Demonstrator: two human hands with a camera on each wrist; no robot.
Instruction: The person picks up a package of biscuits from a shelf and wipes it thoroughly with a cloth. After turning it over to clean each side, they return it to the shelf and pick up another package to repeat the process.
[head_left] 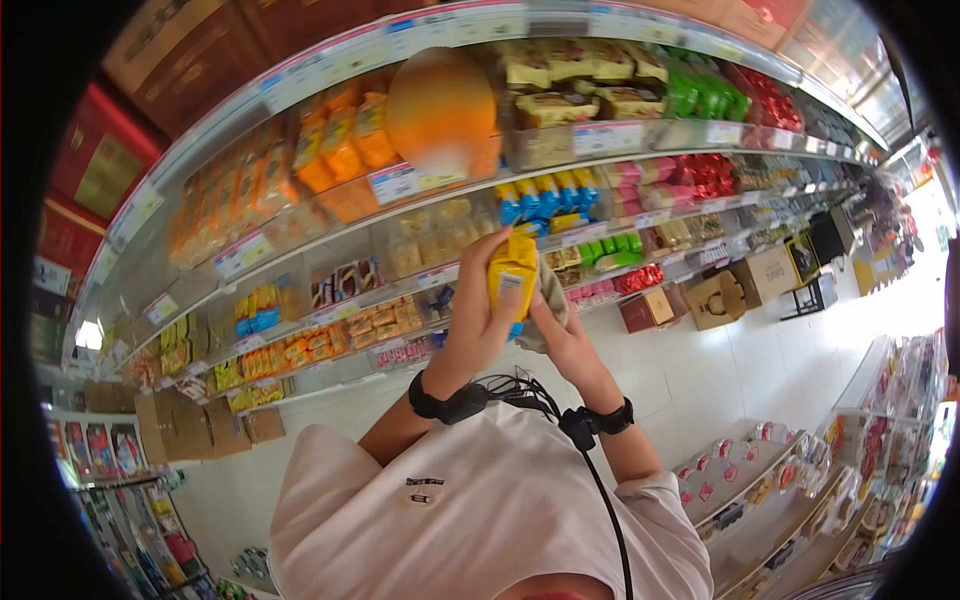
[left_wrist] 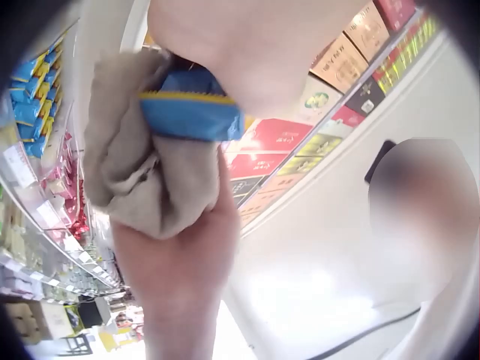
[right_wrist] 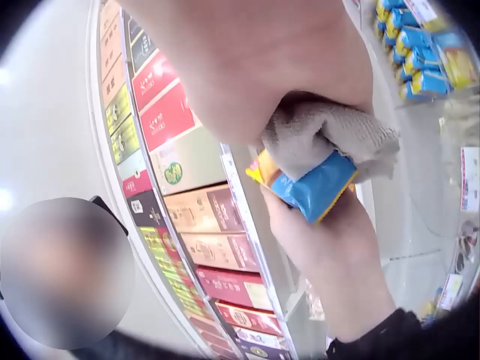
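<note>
Head view: I see left hand gripping yellow-and-blue packet, fingers curled round it; right hand grips grey cloth against packet's side. Packet held up before shelves' front edge, near blue-and-yellow packs.

The head view looks forward and steeply down over the shirt to the packet and shelves, wide and from farthest off. The left-wrist view looks very closely past the left hand, tilted up towards boxes and ceiling; the right-wrist view does likewise past the right hand, from the opposite side. All three share the packet and cloth.
</note>
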